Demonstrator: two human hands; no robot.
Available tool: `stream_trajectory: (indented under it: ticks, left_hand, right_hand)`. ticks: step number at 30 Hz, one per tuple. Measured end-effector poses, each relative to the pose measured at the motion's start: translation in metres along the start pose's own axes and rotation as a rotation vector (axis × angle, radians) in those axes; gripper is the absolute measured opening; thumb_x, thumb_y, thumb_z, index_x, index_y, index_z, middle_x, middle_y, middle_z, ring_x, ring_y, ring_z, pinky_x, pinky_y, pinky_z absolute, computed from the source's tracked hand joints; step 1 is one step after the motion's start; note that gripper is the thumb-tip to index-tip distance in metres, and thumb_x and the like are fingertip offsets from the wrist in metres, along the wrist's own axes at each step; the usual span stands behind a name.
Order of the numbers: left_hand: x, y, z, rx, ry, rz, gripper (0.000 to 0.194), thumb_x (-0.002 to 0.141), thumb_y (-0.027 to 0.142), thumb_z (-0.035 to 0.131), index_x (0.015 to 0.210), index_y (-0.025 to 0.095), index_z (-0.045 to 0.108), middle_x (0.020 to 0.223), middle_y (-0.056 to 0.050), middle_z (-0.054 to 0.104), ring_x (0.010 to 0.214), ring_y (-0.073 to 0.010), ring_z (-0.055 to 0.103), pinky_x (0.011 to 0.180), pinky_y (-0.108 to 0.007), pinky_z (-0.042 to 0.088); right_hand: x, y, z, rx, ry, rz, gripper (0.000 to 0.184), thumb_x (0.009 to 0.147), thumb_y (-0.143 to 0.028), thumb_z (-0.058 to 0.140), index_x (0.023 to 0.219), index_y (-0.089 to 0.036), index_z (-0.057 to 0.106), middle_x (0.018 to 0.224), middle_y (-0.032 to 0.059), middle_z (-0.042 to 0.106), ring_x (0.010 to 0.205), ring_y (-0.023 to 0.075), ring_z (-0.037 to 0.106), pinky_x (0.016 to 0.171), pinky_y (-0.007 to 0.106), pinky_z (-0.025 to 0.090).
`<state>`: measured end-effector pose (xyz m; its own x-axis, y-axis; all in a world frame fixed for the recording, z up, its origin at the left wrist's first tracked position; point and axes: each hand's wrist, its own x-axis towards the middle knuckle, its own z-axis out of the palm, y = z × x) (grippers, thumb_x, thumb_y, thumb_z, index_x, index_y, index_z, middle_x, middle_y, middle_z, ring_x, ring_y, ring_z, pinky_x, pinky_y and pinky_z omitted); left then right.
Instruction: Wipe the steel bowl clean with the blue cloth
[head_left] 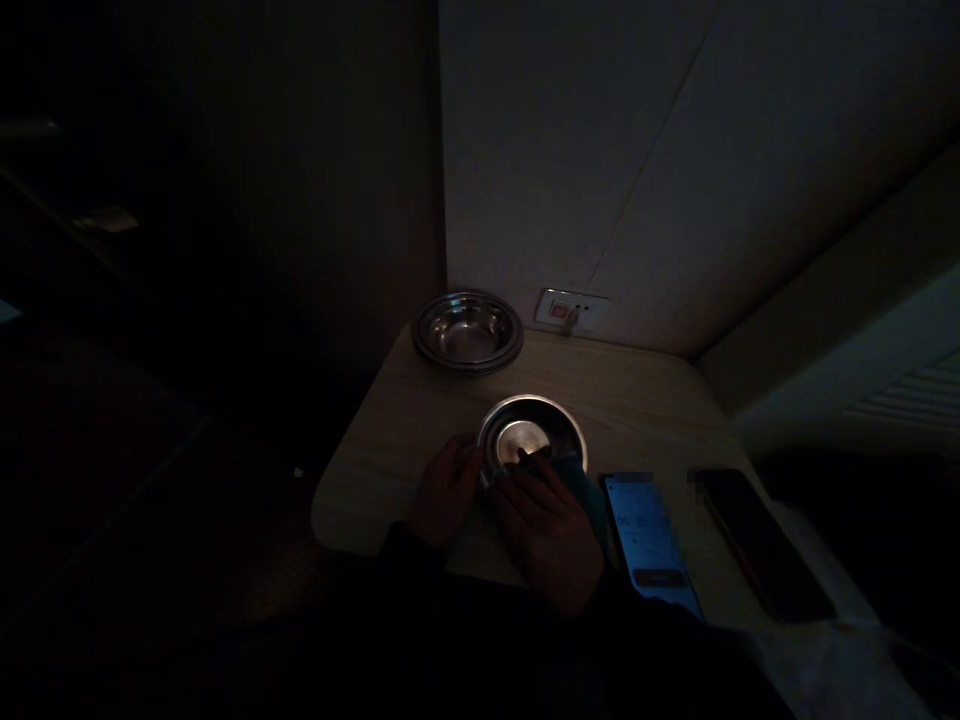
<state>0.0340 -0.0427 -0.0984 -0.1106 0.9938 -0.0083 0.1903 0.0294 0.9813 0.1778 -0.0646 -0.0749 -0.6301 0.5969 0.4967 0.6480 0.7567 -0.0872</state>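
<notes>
A shiny metal bowl point(534, 401) stands on the small wooden-topped table in front of me. At its left rim is my left hand point(448, 490), its fingers closed on the edge. My right hand point(551, 535) reaches over the near side of the bowl, with a dark teal cloth point(589, 490) under its fingers. Part of the cloth lies inside the bowl and part hangs over the right rim. The dim light and my right hand hide how much of the cloth is gripped.
Several nested metal bowls point(469, 345) stand at the table's point(375, 450) back left corner. To the right lie a lit phone point(649, 535) and a dark phone point(761, 540). A wall socket point(570, 309) with a plug is behind the table.
</notes>
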Motion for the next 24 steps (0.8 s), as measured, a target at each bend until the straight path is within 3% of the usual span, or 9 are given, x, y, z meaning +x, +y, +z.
stream_trajectory:
  ticks: [5,13,19,24]
  left_hand:
    - [0.0,-0.002,0.0,-0.023,-0.014,0.009,0.03,0.082,0.035,0.048,0.103,0.016,0.056,0.102,-0.008,0.066,0.087,-0.0181,0.062,0.077,-0.029,0.048]
    - [0.0,0.003,0.0,-0.023,-0.011,0.009,0.029,0.083,0.034,0.046,0.103,0.016,0.056,0.099,-0.007,0.066,0.088,-0.0175,0.062,0.078,-0.03,0.048]
    - [0.0,0.004,-0.001,0.009,0.009,0.009,0.027,0.081,0.032,0.047,0.099,0.015,0.056,0.098,-0.007,0.066,0.087,-0.0174,0.062,0.079,-0.03,0.047]
    - [0.0,0.003,0.0,-0.017,0.001,0.012,0.028,0.082,0.034,0.046,0.101,0.016,0.056,0.097,-0.006,0.067,0.084,-0.0169,0.063,0.073,-0.027,0.049]
  right_hand:
    - [0.005,-0.001,0.002,-0.006,0.027,0.011,0.021,0.085,-0.011,0.047,0.098,-0.013,0.064,0.094,0.008,0.068,0.091,0.0221,0.058,0.101,0.047,0.036]
    - [-0.004,0.003,-0.003,0.008,-0.012,-0.018,0.02,0.085,-0.011,0.048,0.098,-0.013,0.064,0.092,0.0076,0.069,0.09,0.0223,0.059,0.1,0.048,0.036]
    - [0.005,0.003,0.005,0.03,0.023,0.014,0.02,0.083,-0.011,0.051,0.098,-0.013,0.064,0.096,0.0079,0.069,0.093,0.0225,0.059,0.099,0.047,0.038]
    - [-0.013,0.009,-0.006,0.023,-0.021,-0.022,0.022,0.085,-0.011,0.048,0.101,-0.016,0.063,0.096,0.0067,0.069,0.093,0.0217,0.06,0.097,0.048,0.038]
